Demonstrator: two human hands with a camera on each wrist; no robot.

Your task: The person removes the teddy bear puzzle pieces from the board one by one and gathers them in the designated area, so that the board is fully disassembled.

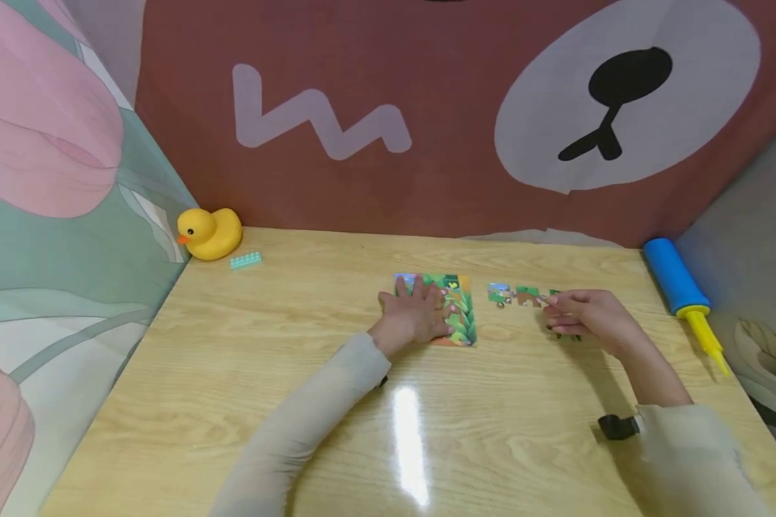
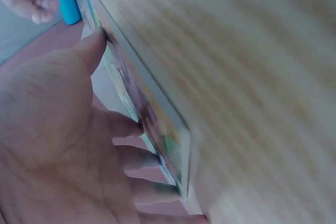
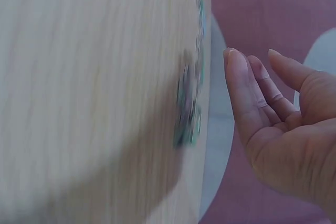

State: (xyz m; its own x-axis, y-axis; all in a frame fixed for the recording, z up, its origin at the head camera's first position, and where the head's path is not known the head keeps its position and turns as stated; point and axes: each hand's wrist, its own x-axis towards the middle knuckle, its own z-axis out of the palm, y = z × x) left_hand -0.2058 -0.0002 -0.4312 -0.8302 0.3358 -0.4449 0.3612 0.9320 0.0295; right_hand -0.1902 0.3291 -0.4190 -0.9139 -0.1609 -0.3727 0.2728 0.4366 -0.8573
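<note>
backdrop: brown cloth with a pale bear snout and a zigzag mark hangs behind a light wooden desk (image 1: 246,373); floral cloth runs along the left edge.
puzzle board: a colourful jungle-print puzzle board (image 1: 455,309) lies flat near the middle of the desk, a little toward the far edge.
left hand: the left hand (image 1: 417,312) rests flat on the puzzle board, fingers (image 2: 134,158) straight and spread, pressing on its surface; nothing is gripped.
loose pieces: a short row of loose puzzle pieces (image 1: 516,295) lies just beside the board, toward the right edge; in the right wrist view they show only as a blurred green patch (image 3: 187,114).
right hand: the right hand (image 1: 582,314) sits at the right end of that row, above the desk. its fingers (image 3: 244,95) look relaxed and nearly straight in the wrist view; from the head view the fingertips seem to meet a piece, but i cannot tell whether one is pinched.
far left corner: a yellow rubber duck (image 1: 208,232), with a small mint toy brick (image 1: 246,260) just beside it.
right edge: a blue air pump with a yellow nozzle (image 1: 682,287) lies along the edge, well apart from the board.
</note>
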